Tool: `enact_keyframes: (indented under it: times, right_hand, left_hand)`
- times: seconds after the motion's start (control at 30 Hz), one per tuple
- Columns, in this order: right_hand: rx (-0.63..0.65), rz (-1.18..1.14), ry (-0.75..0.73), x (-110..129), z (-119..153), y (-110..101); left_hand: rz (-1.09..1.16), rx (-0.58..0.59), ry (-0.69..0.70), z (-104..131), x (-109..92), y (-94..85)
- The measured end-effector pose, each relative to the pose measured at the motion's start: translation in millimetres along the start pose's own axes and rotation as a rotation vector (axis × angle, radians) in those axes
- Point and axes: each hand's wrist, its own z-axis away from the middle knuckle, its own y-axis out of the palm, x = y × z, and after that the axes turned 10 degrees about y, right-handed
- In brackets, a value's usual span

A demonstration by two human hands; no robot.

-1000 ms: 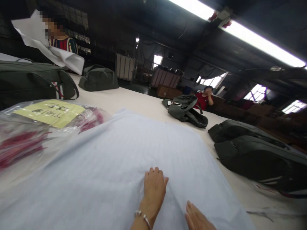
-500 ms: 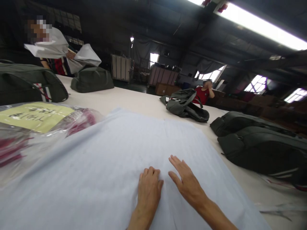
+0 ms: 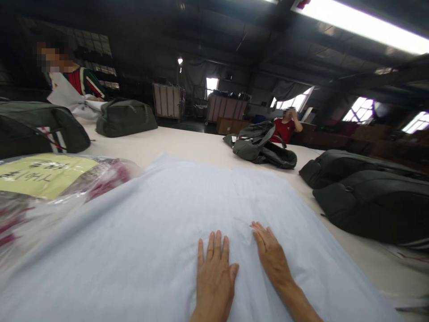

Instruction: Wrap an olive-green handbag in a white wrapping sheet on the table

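A large pale blue-white sheet (image 3: 140, 241), fabric-like and lightly wrinkled, covers the near part of the table. My left hand (image 3: 215, 277) lies flat on it, palm down, fingers spread and pointing away from me. To its right, my right hand (image 3: 271, 255) rests on the same sheet with its fingers stretched out close together, tilted on its side. Small creases run around the right fingertips. Neither hand holds anything.
Dark green bags (image 3: 372, 205) stand on the table (image 3: 187, 141) at right. Another bag (image 3: 261, 143) lies slumped at the far edge; more bags (image 3: 127, 117) sit at left. A clear plastic bag (image 3: 110, 176) with a yellow label lies left. Two people are beyond the table.
My left hand has uncurled from bent fingers to lying flat and spread. My right hand has shifted right, its fingers closer together. The person at far left has lowered the white material.
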Motion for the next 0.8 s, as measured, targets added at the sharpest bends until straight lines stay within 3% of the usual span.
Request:
enact_keyframes:
  times: [0.13, 0.27, 0.47, 0.6, 0.8]
  right_hand:
    - [-0.093, -0.283, 0.282, 17.7, 1.6, -21.4]
    - [-0.194, -0.316, 0.310, 38.5, 0.9, -30.9]
    - [-0.070, 0.041, 0.034, 44.8, 7.6, 4.9]
    - [0.058, 0.369, 0.036, 44.5, 16.5, 23.4]
    - [0.123, 0.583, 0.082, 62.9, 14.7, 23.3]
  left_hand:
    - [0.016, 0.015, -0.029, -1.0, -3.0, -8.3]
    - [0.047, 0.022, -0.044, -1.8, -3.5, -8.7]
    - [0.044, -0.004, -0.037, -0.6, -1.3, -2.8]
    - [0.029, -0.029, -0.035, 0.5, 0.4, -2.3]
    - [0.077, -0.016, -0.075, -1.5, -0.8, -6.6]
